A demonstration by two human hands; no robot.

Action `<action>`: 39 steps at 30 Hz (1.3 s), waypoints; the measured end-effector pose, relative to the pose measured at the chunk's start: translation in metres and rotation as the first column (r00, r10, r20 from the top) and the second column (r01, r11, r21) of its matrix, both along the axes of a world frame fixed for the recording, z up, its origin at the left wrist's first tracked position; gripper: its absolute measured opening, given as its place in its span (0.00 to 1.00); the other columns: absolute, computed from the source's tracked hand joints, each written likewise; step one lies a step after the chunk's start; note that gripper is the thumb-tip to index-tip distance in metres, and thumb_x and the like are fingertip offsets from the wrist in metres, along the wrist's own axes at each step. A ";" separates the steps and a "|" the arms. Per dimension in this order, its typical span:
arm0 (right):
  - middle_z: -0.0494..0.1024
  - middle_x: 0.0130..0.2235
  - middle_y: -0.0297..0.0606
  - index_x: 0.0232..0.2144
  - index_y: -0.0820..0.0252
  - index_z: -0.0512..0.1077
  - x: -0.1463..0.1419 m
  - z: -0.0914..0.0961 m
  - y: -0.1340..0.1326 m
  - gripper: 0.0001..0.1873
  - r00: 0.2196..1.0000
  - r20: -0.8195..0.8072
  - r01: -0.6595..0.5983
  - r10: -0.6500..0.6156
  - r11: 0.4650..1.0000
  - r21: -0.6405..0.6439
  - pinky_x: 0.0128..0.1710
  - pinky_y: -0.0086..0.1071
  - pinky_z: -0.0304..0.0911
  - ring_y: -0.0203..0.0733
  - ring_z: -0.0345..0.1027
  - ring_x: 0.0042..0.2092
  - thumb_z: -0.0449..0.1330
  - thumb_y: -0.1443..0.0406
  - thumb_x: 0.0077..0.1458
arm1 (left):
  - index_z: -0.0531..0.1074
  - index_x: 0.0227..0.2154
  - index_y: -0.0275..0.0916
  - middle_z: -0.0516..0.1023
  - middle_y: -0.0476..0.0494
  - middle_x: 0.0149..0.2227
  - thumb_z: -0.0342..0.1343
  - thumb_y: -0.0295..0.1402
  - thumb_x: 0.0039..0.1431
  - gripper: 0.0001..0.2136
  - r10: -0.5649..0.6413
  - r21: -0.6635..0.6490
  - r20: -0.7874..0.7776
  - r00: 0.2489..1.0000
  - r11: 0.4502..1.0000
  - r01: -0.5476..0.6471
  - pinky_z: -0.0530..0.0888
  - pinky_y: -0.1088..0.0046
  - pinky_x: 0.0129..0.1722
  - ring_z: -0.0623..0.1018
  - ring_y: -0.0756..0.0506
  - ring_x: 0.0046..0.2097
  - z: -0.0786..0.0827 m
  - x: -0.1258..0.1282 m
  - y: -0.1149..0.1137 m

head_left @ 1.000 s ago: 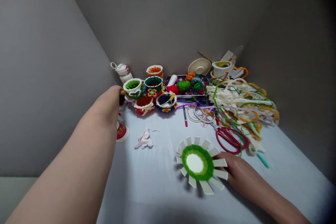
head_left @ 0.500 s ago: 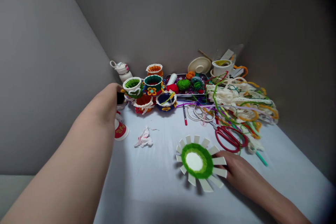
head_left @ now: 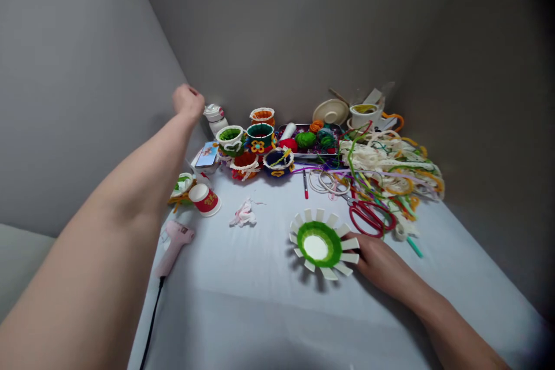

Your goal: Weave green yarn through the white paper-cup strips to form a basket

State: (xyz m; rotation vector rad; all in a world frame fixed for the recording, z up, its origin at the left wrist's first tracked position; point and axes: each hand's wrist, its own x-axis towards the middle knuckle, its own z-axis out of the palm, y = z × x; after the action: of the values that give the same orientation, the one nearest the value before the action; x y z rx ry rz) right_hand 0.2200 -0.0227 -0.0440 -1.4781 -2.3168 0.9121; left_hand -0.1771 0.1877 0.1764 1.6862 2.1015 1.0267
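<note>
My left hand (head_left: pixel 187 99) is raised at the far left by the wall, just left of a white bottle (head_left: pixel 214 117). Its fingers are curled away from me, and what they hold, if anything, is hidden. My right hand (head_left: pixel 376 263) lies flat on the table. Its fingertips touch the right-hand strips of a white paper cup cut into splayed strips, with green yarn woven round its base (head_left: pixel 321 244). A phone (head_left: pixel 207 154) lies beside several small yarn-woven cups (head_left: pixel 259 139) under my left forearm.
A pink glue gun (head_left: pixel 176 240) with a black cord lies at the left, beside a red paper cup (head_left: pixel 206 199). Red scissors (head_left: pixel 370 217), a red pen (head_left: pixel 305 184), a tray of yarn balls (head_left: pixel 309 140), a heap of lace and cords (head_left: pixel 392 165) and a crumpled scrap (head_left: pixel 243 215) fill the back.
My left hand has lifted from the phone up to the wall beside the white bottle. The view has shifted, so the glue gun and phone now show. My right hand stays at the cup.
</note>
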 end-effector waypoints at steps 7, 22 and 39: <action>0.79 0.35 0.40 0.33 0.58 0.70 0.000 -0.001 -0.001 0.09 1.000 -0.006 -0.006 0.006 0.999 0.047 0.33 0.29 0.60 0.43 0.72 0.36 0.51 0.64 0.56 | 0.67 0.39 0.42 0.73 0.51 0.38 0.50 0.36 0.58 0.07 -0.421 0.565 -0.071 0.904 0.730 0.385 0.69 0.72 0.42 0.72 0.52 0.40 -0.027 0.108 -0.100; 0.78 0.32 0.39 0.30 0.60 0.71 0.001 0.010 -0.006 0.11 0.999 -0.026 -0.017 0.020 0.994 0.106 0.32 0.28 0.57 0.40 0.70 0.32 0.50 0.65 0.58 | 0.75 0.42 0.36 0.79 0.45 0.38 0.58 0.28 0.48 0.16 -0.987 -0.531 -0.071 0.144 0.159 0.832 0.67 0.76 0.35 0.75 0.49 0.37 -0.132 0.214 -0.109; 0.79 0.33 0.36 0.34 0.61 0.76 0.002 0.004 -0.002 0.13 0.973 -0.232 0.007 -0.002 1.000 0.019 0.33 0.27 0.61 0.39 0.69 0.34 0.51 0.66 0.57 | 0.74 0.37 0.36 0.78 0.46 0.37 0.48 0.25 0.47 0.15 -0.986 -0.530 0.008 0.164 0.135 0.837 0.66 0.77 0.35 0.73 0.49 0.36 -0.153 0.183 -0.120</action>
State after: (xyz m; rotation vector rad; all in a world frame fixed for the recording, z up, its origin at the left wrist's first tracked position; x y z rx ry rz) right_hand 0.2217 -0.0251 -0.0399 -1.2918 -2.1466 1.0001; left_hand 0.0056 0.0681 0.0232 2.4008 0.7030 -0.2034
